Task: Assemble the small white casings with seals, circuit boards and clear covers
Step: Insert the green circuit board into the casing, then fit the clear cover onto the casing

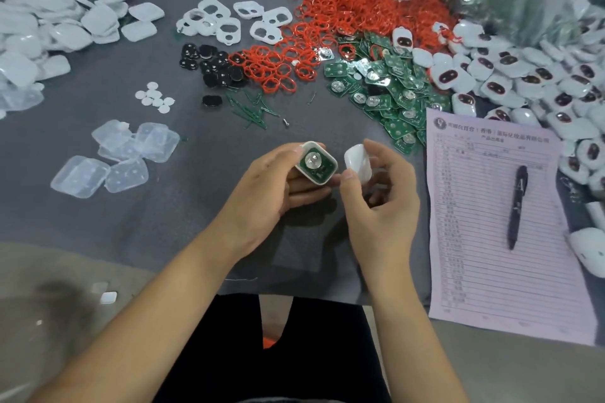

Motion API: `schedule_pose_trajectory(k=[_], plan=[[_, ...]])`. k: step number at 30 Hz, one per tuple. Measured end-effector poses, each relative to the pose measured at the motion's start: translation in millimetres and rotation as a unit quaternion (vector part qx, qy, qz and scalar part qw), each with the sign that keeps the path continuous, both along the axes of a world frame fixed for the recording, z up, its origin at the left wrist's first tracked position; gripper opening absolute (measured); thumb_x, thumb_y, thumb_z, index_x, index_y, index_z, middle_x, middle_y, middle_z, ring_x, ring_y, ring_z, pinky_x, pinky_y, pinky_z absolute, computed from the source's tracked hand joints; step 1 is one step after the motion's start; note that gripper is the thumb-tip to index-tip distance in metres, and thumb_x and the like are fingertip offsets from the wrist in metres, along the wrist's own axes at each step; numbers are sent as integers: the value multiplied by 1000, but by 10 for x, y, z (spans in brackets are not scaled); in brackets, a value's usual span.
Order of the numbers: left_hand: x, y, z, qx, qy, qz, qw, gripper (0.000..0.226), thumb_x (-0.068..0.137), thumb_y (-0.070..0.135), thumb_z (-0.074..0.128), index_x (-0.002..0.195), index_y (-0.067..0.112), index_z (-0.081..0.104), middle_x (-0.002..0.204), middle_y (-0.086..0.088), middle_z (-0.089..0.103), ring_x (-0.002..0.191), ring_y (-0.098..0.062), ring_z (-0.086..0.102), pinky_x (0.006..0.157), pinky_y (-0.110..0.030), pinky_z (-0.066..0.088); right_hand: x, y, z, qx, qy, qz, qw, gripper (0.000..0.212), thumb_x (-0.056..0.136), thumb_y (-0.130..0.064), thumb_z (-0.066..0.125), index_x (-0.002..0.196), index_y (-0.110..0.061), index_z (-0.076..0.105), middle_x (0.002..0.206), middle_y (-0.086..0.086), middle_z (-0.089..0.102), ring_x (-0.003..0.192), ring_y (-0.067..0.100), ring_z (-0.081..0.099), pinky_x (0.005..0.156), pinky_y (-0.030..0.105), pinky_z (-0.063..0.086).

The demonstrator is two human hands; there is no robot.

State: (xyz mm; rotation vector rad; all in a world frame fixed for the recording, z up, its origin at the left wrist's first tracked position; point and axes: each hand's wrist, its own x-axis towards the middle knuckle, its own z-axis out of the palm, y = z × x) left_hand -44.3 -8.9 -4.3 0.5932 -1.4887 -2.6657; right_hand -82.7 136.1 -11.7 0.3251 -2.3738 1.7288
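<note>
My left hand [271, 188] grips a small white casing [316, 163] with a green circuit board and a round silver cell seated inside, facing up. My right hand [376, 193] pinches a second white casing piece [358, 162] just to its right, a small gap between the two. Both are held above the grey cloth near the middle of the table. Clear covers [114, 159] lie in a loose group to the left. Red seals [343, 10] are heaped at the back, green circuit boards [386, 91] lie right of centre, and white casings [523, 75] are piled at the right.
A pink printed form [484, 239] with a dark pen [517, 206] lies at the right front. Black oval parts [212, 65], white frames [235, 21], small white discs [154, 96] and green pins [252, 109] lie behind my hands. More clear covers [49, 26] pile up far left.
</note>
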Motion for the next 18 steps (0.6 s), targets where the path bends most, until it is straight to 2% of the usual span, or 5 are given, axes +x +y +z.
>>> schedule_pose_trajectory(k=[4, 8, 12, 15, 18], plan=[[-25, -10, 70, 61, -21, -3, 998, 44, 113, 24, 26, 123, 3, 64, 104, -14, 76, 89, -20, 76, 74, -30, 63, 6, -15, -9, 36, 51, 31, 998, 39, 86, -19, 74, 125, -22, 68, 107, -2, 62, 89, 14, 61, 73, 23, 47], [-17, -16, 83, 51, -29, -13, 998, 44, 112, 23, 25, 126, 4, 62, 104, -13, 76, 91, -21, 74, 77, -30, 63, 11, -40, -21, 81, 80, 52, 992, 40, 85, -18, 76, 125, -16, 69, 110, -3, 61, 93, 12, 61, 82, 16, 44], [6, -24, 77, 12, -29, -32, 999, 46, 113, 22, 25, 137, 0, 57, 125, -25, 70, 117, -38, 68, 92, -38, 59, 26, -43, -11, 101, 93, 79, 987, 39, 85, -23, 76, 123, -18, 71, 112, 0, 57, 102, 19, 61, 83, 33, 54], [19, -18, 69, -1, -18, -44, 999, 45, 113, 18, 26, 136, -4, 58, 123, -28, 70, 116, -40, 68, 92, -38, 60, 16, -48, -19, 100, 78, 89, 988, 39, 86, -18, 80, 124, -19, 71, 112, 1, 55, 98, 25, 62, 77, 43, 56], [18, -22, 46, -2, -15, -54, 998, 44, 113, 17, 27, 135, -4, 59, 120, -26, 72, 110, -33, 73, 87, -33, 62, 15, -52, -23, 102, 81, 89, 987, 39, 87, -21, 79, 125, -19, 71, 111, 0, 55, 91, 27, 63, 74, 41, 56]])
